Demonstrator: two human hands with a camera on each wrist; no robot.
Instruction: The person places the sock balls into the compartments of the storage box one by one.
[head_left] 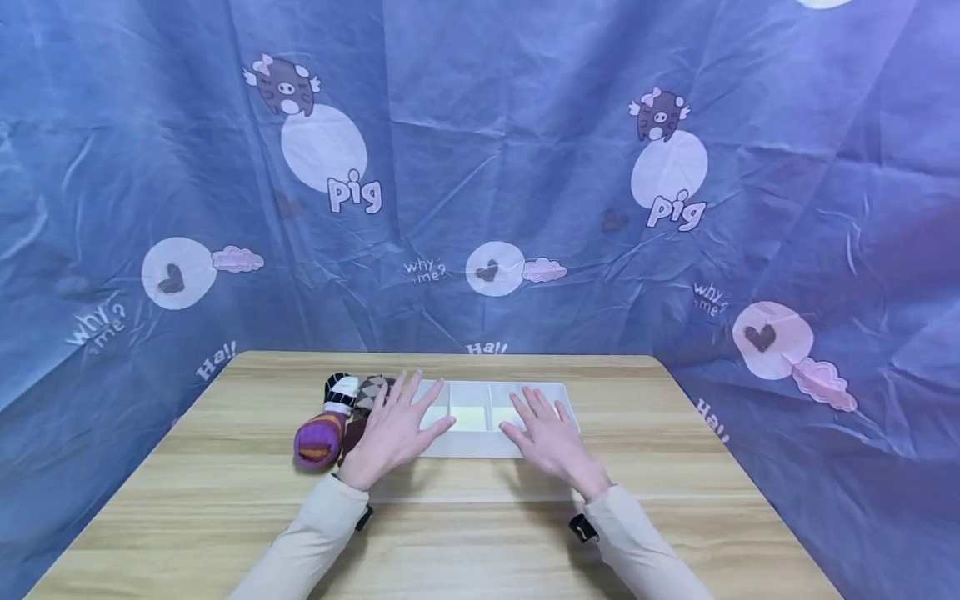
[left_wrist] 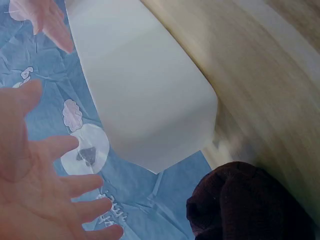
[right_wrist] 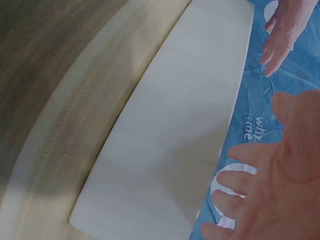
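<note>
A white divided box lies on the table, its compartments facing up. My left hand hovers by its left end, fingers straight and spread, holding nothing. Over the right end is my right hand, likewise spread and free of any object. Left of the box sit several bundles that look like rolled socks: a purple one with an orange stripe, a black-and-white one, a grey-brown diamond-patterned one and a dark maroon one. The left hand and forearm partly cover the latter two.
The wood-grain table has its far edge just behind the box. A blue printed curtain hangs around the back and both sides. Black straps sit at the wrists.
</note>
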